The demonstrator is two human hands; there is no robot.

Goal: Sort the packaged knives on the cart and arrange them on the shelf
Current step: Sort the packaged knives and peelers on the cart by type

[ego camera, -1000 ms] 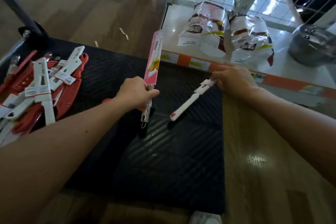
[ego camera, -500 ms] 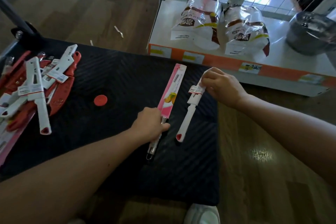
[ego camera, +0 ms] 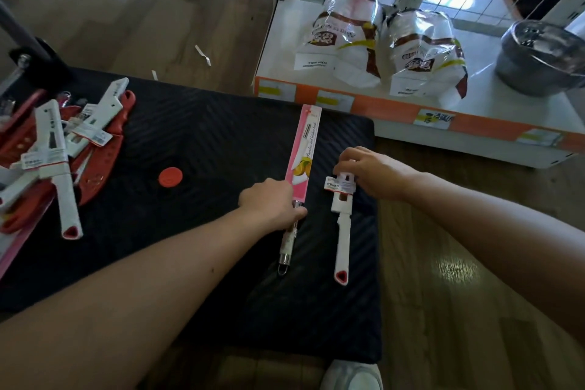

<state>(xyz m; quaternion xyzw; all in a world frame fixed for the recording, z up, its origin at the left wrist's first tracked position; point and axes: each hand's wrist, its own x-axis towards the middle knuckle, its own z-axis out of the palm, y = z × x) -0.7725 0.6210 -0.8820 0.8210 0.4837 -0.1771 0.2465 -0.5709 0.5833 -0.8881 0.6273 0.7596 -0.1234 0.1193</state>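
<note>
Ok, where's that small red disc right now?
In the head view, the red disc lies on the black cart, left of the left hand, between the pile of knives at far left and the pink-packaged knife.

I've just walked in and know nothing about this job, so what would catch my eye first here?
On the black cart, the left hand grips a long pink-packaged knife while the right hand pinches the top of a white-handled knife lying beside it. A jumbled pile of red and white knives sits at the cart's left end, and a white shelf beyond holds two shiny bags and a metal pot.
</note>
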